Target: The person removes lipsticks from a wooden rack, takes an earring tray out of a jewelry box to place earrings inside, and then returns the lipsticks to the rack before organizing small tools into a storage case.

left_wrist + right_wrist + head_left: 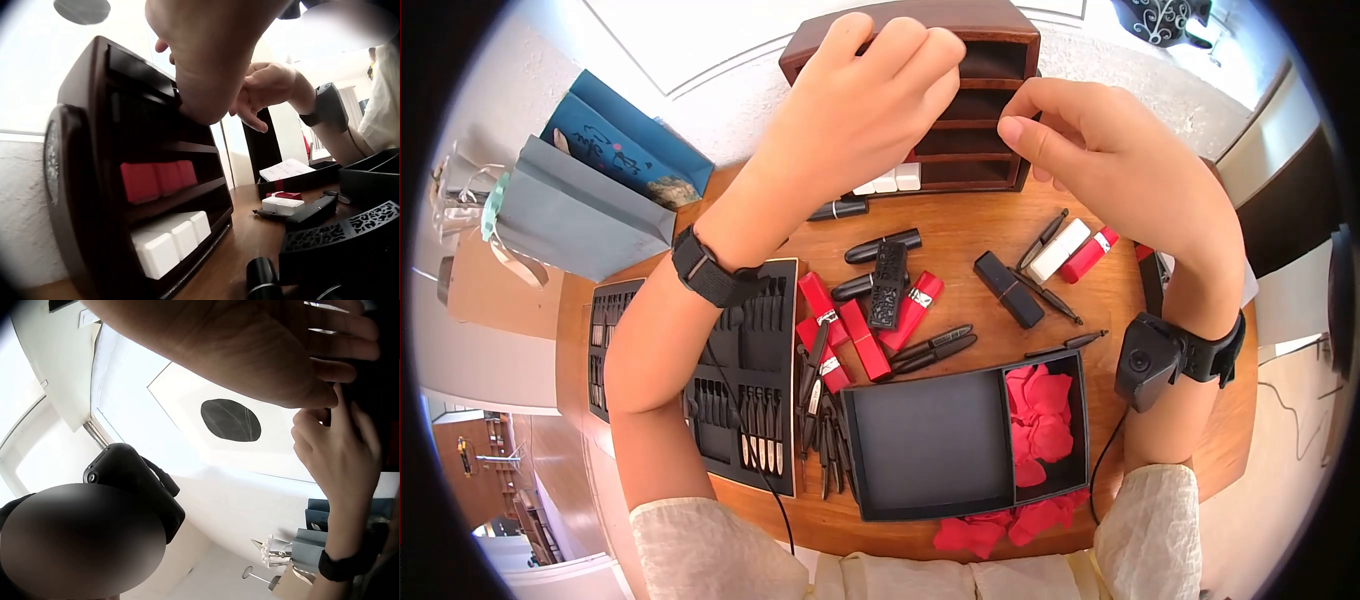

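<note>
A dark wooden cabinet with open shelves stands at the back of the table. My left hand is at its upper shelves, back of the hand up; its fingertips are hidden, and I cannot tell whether they hold anything. In the left wrist view, red lipsticks line one shelf and white lipsticks the shelf below. The top shelf carries a black glossy piece. My right hand hovers by the cabinet's right side, fingers loosely bent, with nothing seen between thumb and fingers.
Red lipsticks, black tubes and a black carved case lie mid-table. A white lipstick and a black case lie right. In front are a black box with red petals and a black tray. Paper bags stand left.
</note>
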### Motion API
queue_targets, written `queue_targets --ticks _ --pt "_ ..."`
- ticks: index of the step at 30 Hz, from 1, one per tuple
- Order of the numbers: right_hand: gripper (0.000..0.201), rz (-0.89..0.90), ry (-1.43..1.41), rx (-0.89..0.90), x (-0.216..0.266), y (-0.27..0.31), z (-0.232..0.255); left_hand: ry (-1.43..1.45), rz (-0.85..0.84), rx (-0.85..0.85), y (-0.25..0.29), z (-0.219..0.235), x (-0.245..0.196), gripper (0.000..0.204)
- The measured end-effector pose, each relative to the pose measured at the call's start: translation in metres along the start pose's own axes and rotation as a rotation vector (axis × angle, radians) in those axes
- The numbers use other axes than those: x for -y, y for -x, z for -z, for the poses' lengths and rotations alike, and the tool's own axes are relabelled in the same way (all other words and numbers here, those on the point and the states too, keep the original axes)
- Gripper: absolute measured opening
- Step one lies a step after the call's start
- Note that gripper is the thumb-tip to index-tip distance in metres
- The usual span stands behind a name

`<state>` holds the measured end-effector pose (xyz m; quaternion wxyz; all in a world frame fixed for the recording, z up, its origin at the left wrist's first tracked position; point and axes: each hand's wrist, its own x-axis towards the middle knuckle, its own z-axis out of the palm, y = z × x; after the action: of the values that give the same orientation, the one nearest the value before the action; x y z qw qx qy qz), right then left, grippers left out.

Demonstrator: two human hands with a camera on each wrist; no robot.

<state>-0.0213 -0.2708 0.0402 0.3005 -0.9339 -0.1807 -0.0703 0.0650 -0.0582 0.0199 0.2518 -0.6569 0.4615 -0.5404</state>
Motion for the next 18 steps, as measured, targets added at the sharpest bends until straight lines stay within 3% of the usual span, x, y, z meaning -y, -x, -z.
queue_targets --ticks 4,6,10,12,13,15,16,18 --pt "0.031 -0.05 -0.021 0.033 0.006 0.001 0.002 0.012 -0.057 -0.023 -0.015 0.002 -0.001 0.037" --pt "0.031 -0.034 0.0 0.036 0.003 0.0 0.002 0.07 -0.06 0.187 -0.022 0.017 0.002 0.041" --pt "0.031 -0.051 0.021 0.054 0.004 0.0 0.003 0.02 -0.102 0.221 -0.028 0.018 0.004 0.047" --pt "0.031 -0.029 0.015 0.039 0.004 0.0 0.002 0.031 -0.11 0.325 -0.029 0.015 0.003 0.045" --pt "0.031 -0.03 0.015 0.039 0.003 0.0 0.002 0.032 -0.111 0.325 -0.028 -0.002 0.001 0.045" --pt "0.03 -0.012 0.013 0.026 0.001 0.001 0.002 -0.114 -0.047 -0.383 -0.023 -0.047 -0.002 0.036" --pt "0.03 -0.016 0.012 0.024 -0.001 0.0 0.001 -0.111 -0.049 -0.386 -0.021 -0.034 -0.003 0.036" --pt "0.029 0.058 0.031 -0.032 -0.007 0.0 -0.001 0.193 -0.198 -0.28 -0.001 0.007 -0.006 0.031"
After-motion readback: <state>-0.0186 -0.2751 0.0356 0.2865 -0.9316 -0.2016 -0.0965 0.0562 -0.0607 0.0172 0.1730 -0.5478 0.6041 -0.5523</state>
